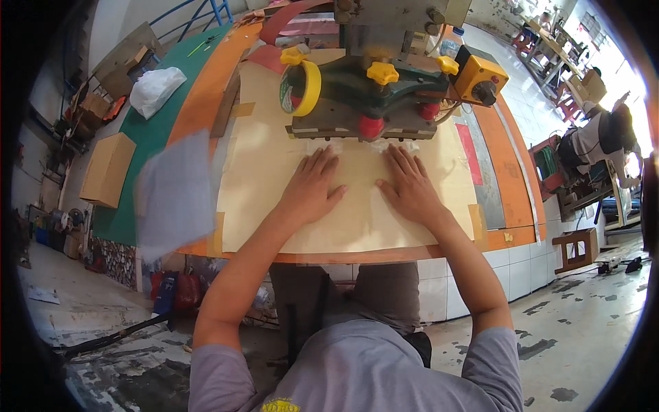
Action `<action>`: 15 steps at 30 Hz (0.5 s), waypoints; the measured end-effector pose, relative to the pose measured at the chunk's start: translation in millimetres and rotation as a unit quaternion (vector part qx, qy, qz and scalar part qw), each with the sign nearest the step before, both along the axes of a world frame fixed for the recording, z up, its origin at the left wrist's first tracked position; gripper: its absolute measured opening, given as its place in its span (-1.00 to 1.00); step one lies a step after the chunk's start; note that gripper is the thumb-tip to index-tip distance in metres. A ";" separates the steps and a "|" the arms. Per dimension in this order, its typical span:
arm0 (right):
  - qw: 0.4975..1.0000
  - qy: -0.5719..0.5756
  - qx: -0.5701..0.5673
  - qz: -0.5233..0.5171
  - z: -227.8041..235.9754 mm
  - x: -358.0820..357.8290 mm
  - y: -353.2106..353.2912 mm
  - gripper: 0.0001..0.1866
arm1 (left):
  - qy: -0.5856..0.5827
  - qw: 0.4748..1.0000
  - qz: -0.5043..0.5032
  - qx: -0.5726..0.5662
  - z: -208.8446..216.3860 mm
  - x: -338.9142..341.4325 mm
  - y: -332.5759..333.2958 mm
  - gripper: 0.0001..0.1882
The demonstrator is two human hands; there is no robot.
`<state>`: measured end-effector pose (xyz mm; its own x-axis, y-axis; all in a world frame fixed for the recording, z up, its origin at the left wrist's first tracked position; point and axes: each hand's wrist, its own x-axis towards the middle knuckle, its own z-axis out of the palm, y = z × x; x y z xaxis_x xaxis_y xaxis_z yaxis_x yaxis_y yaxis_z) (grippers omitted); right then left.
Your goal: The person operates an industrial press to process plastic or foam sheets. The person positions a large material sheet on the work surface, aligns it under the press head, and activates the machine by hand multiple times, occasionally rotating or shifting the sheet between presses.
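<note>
My left hand (pixel 312 184) lies palm down on the cream sheet (pixel 274 233) covering the worktable, fingers stretched toward the machine. Mirroring it, my right hand (pixel 410 184) rests flat with its fingers spread a little. The fingertips of both hands touch what looks like clear, shiny plastic (pixel 392 145), whose outline is hard to make out. Just beyond them a press machine (pixel 364 89) spans the table, its long metal bar (pixel 322 130) close above the surface. Yellow knobs (pixel 382 73) and red fittings (pixel 371 126) sit on it. Neither hand grips anything.
A yellow tape roll (pixel 311 89) hangs at the machine's left. Clear plastic sheets (pixel 177 196) overhang the table's left edge. A cardboard box (pixel 108 169) and white plastic bag (pixel 158 92) sit on the green surface (pixel 130 158). An orange control box (pixel 480 77) stands right; another person (pixel 597 141) sits farther off.
</note>
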<state>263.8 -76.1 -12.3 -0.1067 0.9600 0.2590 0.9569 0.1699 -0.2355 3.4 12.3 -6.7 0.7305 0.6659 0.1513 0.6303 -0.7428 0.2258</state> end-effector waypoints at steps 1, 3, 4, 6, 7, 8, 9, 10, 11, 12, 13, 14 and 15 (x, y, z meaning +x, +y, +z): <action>1.000 -0.001 -0.002 -0.002 -0.3 -0.5 2.0 -0.24 | 0.000 1.000 0.001 -0.001 -0.6 -0.2 1.8 -0.26; 1.000 -0.002 -0.005 -0.003 -1.0 0.2 4.6 -0.24 | 0.003 1.000 0.002 0.004 -2.5 -0.2 5.0 -0.27; 1.000 -0.004 -0.001 -0.002 -1.1 0.9 5.7 -0.24 | 0.003 1.000 0.002 0.003 -2.7 -0.3 5.9 -0.27; 1.000 -0.006 0.002 -0.001 -1.8 1.6 8.0 -0.24 | -0.002 1.000 0.001 0.003 -3.3 -0.2 7.4 -0.28; 1.000 -0.008 0.001 -0.002 -2.3 1.8 8.7 -0.24 | -0.002 1.000 0.001 0.002 -4.5 -0.3 8.4 -0.28; 1.000 -0.011 0.001 -0.003 -2.8 2.1 9.2 -0.24 | -0.001 1.000 0.002 0.006 -5.5 -0.5 9.5 -0.28; 1.000 -0.011 0.000 -0.003 -2.8 2.1 9.7 -0.24 | -0.001 1.000 0.004 0.010 -6.6 -0.6 10.2 -0.28; 1.000 -0.009 -0.002 -0.005 -2.4 1.8 10.6 -0.24 | -0.001 1.000 0.003 0.010 -5.9 -0.1 10.5 -0.28; 1.000 -0.008 -0.004 -0.006 -2.1 1.3 11.0 -0.24 | 0.002 1.000 0.005 0.007 -5.1 0.3 10.6 -0.27; 1.000 -0.008 -0.004 -0.006 -2.1 1.0 10.8 -0.24 | 0.005 1.000 0.008 0.004 -4.3 0.7 10.6 -0.27; 1.000 -0.004 -0.003 -0.007 -2.3 1.4 10.0 -0.25 | 0.005 1.000 0.006 0.004 -3.9 1.7 10.5 -0.27; 1.000 0.000 -0.003 -0.009 -2.4 1.9 9.2 -0.25 | 0.001 1.000 0.006 0.001 -3.5 2.5 10.1 -0.27; 1.000 -0.002 -0.003 -0.011 -2.4 2.2 8.3 -0.25 | -0.002 1.000 0.006 -0.003 -3.2 3.2 9.7 -0.26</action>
